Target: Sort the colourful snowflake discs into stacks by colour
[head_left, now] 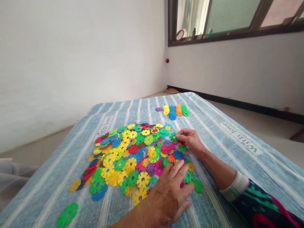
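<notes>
A wide heap of notched, flower-shaped plastic discs (109, 160) in yellow, green, blue, red, orange, pink and purple lies spread in front of me. At the heap's right edge, my right hand (191, 141) pinches a green disc (173, 136) between thumb and fingers. Lower down, my left hand (172, 190) rests over the near right part of the heap, its fingers spread. Green discs (188, 176) show just beyond those fingertips. What lies under the left palm is hidden.
Toward the far end of the cloth-covered table (133, 110), discs lie in overlapping rows by colour: yellow (166, 110), blue (172, 113), orange (178, 110) and green (184, 110). One purple disc (158, 109) sits beside them. A lone green disc (67, 215) lies near left.
</notes>
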The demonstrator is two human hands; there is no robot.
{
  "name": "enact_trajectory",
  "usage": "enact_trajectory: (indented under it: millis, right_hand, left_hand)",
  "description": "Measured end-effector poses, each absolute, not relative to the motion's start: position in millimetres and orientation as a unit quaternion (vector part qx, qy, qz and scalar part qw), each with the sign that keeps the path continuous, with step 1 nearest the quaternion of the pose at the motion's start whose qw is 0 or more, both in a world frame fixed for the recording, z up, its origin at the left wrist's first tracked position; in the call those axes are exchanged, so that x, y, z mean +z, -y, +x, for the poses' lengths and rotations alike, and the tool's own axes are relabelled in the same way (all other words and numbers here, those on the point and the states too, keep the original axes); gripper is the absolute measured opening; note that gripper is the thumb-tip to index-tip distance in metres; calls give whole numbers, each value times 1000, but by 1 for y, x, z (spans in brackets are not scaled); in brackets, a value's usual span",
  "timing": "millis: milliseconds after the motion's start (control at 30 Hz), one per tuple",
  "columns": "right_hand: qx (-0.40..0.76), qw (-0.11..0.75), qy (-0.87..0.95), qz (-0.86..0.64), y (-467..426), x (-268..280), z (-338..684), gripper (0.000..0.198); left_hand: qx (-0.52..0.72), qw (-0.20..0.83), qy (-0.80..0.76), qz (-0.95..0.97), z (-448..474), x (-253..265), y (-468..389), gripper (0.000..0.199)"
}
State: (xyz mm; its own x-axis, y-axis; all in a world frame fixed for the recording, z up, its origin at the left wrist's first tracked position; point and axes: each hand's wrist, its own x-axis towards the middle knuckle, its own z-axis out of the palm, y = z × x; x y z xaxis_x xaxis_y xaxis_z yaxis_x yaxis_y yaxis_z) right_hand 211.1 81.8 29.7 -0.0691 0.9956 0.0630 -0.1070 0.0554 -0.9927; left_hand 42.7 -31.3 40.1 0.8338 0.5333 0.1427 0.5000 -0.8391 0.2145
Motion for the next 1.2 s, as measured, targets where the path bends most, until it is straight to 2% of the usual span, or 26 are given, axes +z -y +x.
enact_trajectory:
  millis: [100, 200, 333, 667, 967, 1200]
  right_hand:
    - [537, 511, 513, -433, -81, 27, 210, 25]
    - [538, 511, 513, -431, -82, 23, 209, 25]
    - [535, 509, 511, -439, -82, 21, 210, 25]
    - [536, 502, 515, -442, -80, 18, 207, 23]
    - [592, 513, 506, -362, -79, 24, 212, 21]
    - [641, 463, 524, -316, -75, 28, 212, 23]
  left_hand:
    - [70, 77, -282, 954, 43, 33, 32, 38]
    - [72, 54, -280, 956, 42, 29, 30, 34]
    - [106, -2, -269, 957, 41, 24, 28, 23]
    - [191, -73, -257, 944, 47, 22, 28, 27]
    - [393, 9, -375, 839, 34, 36, 6, 22]
    - [433, 138, -515, 727, 20, 42, -10, 24]
